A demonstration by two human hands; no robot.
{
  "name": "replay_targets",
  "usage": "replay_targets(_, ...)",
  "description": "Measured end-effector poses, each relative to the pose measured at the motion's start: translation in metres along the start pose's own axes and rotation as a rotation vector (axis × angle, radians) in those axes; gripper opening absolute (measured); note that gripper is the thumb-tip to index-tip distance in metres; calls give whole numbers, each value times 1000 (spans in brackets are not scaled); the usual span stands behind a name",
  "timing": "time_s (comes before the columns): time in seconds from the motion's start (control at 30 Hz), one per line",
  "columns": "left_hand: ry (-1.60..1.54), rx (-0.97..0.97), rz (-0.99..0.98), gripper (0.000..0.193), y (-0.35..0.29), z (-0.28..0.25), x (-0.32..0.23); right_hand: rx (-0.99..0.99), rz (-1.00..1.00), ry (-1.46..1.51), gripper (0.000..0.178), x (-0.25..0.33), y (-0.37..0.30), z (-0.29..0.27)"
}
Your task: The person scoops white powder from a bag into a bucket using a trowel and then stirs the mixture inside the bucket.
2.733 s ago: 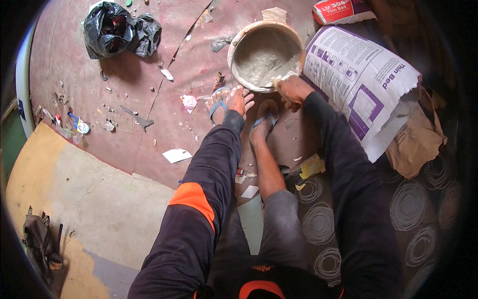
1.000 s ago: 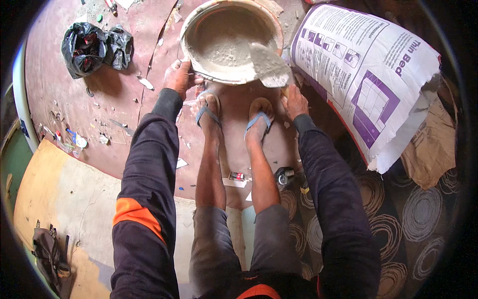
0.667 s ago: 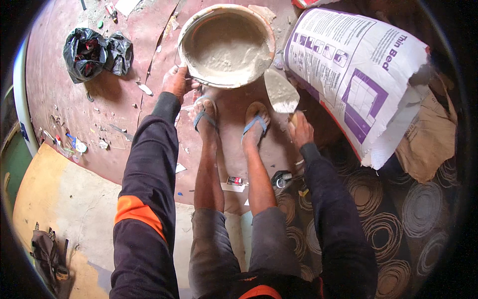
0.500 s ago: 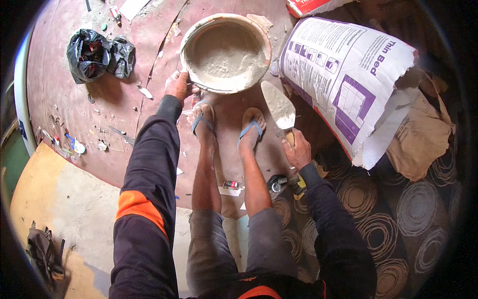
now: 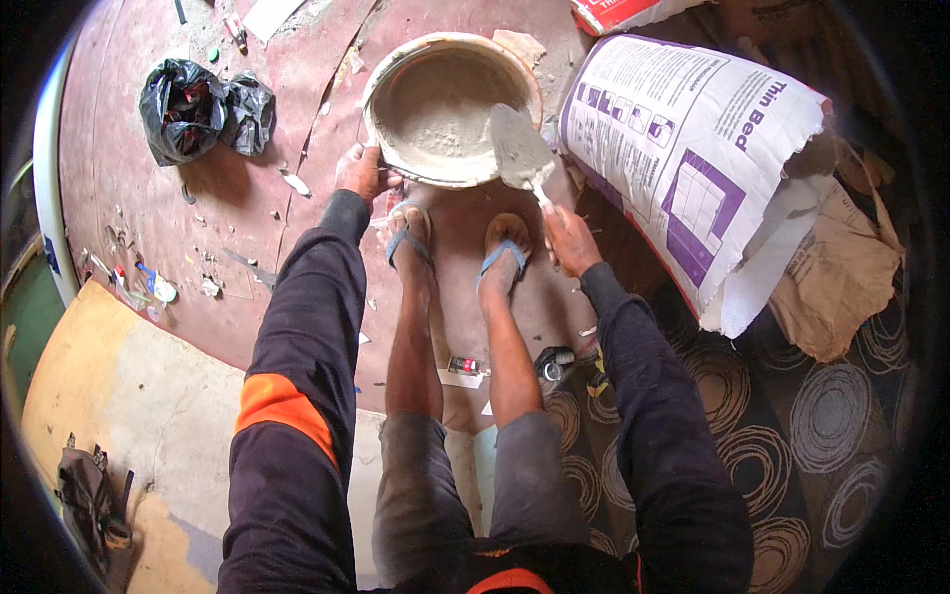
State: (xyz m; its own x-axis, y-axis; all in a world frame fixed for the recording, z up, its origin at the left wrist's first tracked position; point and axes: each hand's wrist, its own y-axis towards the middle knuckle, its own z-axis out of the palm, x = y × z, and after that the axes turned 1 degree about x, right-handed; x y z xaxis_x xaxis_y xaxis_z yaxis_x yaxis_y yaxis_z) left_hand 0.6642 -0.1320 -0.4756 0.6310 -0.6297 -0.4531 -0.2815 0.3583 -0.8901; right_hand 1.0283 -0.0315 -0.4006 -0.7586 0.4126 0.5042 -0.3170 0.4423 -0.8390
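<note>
My left hand [image 5: 364, 172] grips the near-left rim of a round basin [image 5: 370, 109] standing on the floor. Inside it lies a wet grey mortar mix [image 5: 435, 124]. My right hand [image 5: 571, 241] is closed round the handle of a trowel [image 5: 521, 148], whose grey-smeared blade sits over the basin's near-right rim. Whether the blade touches the rim I cannot tell. Just right of the basin leans a torn white and purple paper sack [image 5: 683, 148].
A black plastic bag [image 5: 186, 114] lies left of the basin amid scattered scraps. My sandalled feet [image 5: 408, 238] stand close to the basin. Brown paper [image 5: 836, 277] spills by the sack, over a circle-patterned carpet [image 5: 829, 416]. A tape measure [image 5: 552, 362] rests behind my right foot.
My right hand has carried the trowel up and left, from beside the basin to over its near-right rim. My left hand keeps its hold on the basin.
</note>
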Motion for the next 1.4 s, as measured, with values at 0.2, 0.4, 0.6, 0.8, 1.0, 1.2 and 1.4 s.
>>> replay_targets(0.2,-82,-57,18,22,-6,6,-7,-176,-125,-260,43,-33,-61,-15)
replay_targets(0.4,39,-45,-23,27,-6,2,-13,-242,-184,-227,44,-4,-55,-9)
replay_targets(0.6,-44,49,34,27,-1,-5,0,38,-49,241,52,12,27,18)
replay_targets(0.8,9,53,43,25,2,-4,4,6,109,-92,60,-17,-19,-11)
replay_targets(1.0,-67,5,-9,25,-3,5,-11,-73,183,-229,55,-4,-93,-34)
replay_targets(1.2,-79,4,-1,27,-5,3,-7,-228,-261,-581,35,47,-98,-28)
replay_targets(1.4,-27,20,5,23,-5,1,-7,-240,-193,-1018,38,143,-73,-30)
